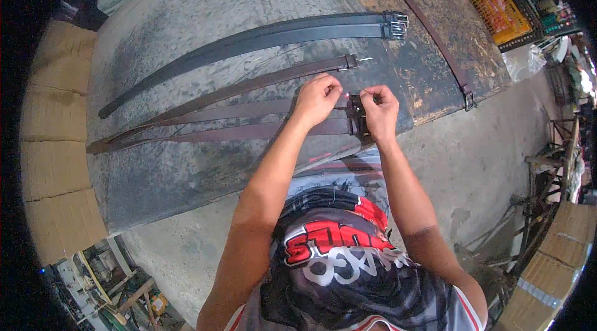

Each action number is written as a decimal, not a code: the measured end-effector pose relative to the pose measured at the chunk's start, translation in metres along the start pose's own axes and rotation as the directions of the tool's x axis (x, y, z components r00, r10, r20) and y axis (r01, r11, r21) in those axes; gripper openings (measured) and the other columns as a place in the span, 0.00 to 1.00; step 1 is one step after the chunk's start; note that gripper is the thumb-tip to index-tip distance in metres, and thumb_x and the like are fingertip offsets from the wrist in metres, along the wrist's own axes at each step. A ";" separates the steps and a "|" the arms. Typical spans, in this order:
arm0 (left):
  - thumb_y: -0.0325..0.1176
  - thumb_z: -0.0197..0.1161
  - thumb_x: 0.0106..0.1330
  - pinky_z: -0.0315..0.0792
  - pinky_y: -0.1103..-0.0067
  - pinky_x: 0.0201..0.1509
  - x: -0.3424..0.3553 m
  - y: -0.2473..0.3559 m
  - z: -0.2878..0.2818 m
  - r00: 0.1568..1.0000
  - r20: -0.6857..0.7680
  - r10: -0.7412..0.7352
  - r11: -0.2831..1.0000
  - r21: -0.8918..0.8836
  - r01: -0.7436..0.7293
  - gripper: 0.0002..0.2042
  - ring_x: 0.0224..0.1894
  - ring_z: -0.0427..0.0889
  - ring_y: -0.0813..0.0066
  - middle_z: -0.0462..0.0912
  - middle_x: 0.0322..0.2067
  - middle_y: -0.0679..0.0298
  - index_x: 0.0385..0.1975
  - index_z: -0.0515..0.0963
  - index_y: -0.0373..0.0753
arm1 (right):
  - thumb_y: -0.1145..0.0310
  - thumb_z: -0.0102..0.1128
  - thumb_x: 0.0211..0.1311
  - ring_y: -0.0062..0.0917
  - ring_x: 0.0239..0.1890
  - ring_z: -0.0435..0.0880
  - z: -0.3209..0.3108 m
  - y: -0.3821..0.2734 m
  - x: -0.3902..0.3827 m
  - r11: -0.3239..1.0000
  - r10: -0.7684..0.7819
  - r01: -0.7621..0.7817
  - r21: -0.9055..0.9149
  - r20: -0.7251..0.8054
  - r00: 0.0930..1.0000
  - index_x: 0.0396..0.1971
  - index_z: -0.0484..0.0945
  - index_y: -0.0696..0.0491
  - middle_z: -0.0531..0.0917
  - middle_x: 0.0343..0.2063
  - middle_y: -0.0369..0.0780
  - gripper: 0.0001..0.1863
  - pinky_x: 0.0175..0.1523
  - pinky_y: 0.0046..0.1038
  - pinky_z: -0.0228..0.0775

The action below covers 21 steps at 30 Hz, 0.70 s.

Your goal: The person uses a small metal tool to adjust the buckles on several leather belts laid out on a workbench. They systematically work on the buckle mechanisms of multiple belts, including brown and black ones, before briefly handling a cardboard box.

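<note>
My left hand (pixel 318 98) hovers over the brown belts with its thumb and fingers pinched together. What it holds, if anything, is too small to make out. Just to its right, my right hand (pixel 381 107) is closed at the dark buckle end (pixel 356 106) of a brown belt (pixel 261 131), its fingertips pinching the buckle. Several brown belts fan out from a common point at the left. One brown belt (pixel 267 81) lies beyond my hands, its buckle (pixel 350 62) with the prong sticking out. Farther back, black belts (pixel 267 37) lie together, buckles (pixel 396 25) at the right.
The worn grey-black table (pixel 186 188) carries all the belts. Another brown belt (pixel 429 26) crosses its right side, with its buckle (pixel 469 101) near the edge. A yellow crate (pixel 497 13) stands beyond at the right. Cardboard (pixel 59 132) lines the left side.
</note>
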<state>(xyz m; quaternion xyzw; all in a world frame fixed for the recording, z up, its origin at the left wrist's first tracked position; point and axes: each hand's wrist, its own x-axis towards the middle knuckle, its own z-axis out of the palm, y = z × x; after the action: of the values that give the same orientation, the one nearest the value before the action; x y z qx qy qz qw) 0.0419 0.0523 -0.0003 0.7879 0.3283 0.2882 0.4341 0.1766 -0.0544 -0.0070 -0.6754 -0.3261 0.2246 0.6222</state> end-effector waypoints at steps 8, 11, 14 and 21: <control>0.29 0.62 0.59 0.69 0.75 0.31 0.000 0.000 0.001 1.000 -0.012 0.010 1.000 0.013 -0.010 0.05 0.26 0.75 0.70 0.76 0.25 0.62 0.29 0.79 0.35 | 0.73 0.63 0.56 0.13 0.28 0.75 0.001 -0.005 -0.001 1.000 0.002 -0.002 -0.013 0.000 1.000 0.29 0.79 0.58 0.81 0.25 0.33 0.04 0.35 0.20 0.69; 0.29 0.62 0.59 0.69 0.75 0.31 -0.001 0.003 -0.002 1.000 -0.008 0.004 1.000 0.001 -0.004 0.05 0.26 0.75 0.70 0.76 0.26 0.62 0.29 0.79 0.35 | 0.73 0.63 0.56 0.14 0.28 0.76 0.000 -0.006 -0.001 0.999 0.009 -0.009 -0.044 0.002 1.000 0.29 0.79 0.58 0.81 0.25 0.33 0.04 0.35 0.20 0.69; 0.28 0.62 0.59 0.69 0.76 0.31 -0.001 0.003 -0.001 1.000 -0.011 0.006 1.000 -0.008 -0.006 0.04 0.26 0.75 0.70 0.76 0.26 0.62 0.29 0.78 0.35 | 0.74 0.63 0.56 0.15 0.28 0.76 -0.001 -0.002 0.000 0.999 0.007 -0.008 -0.034 -0.012 1.000 0.30 0.79 0.59 0.81 0.26 0.34 0.04 0.35 0.20 0.69; 0.23 0.57 0.58 0.72 0.70 0.45 -0.008 0.002 -0.006 0.968 0.047 0.246 0.968 0.034 -0.248 0.11 0.41 0.77 0.59 0.75 0.41 0.57 0.40 0.81 0.39 | 0.76 0.57 0.64 0.23 0.34 0.81 -0.002 0.003 0.006 0.902 0.158 -0.095 0.421 -0.118 0.980 0.35 0.72 0.59 0.78 0.31 0.38 0.04 0.41 0.24 0.78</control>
<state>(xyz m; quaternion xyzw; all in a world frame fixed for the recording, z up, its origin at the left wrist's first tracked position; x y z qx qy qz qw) 0.0329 0.0486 0.0024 0.8370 0.2241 0.3167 0.3859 0.1828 -0.0514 -0.0095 -0.5630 -0.1790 0.2774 0.7577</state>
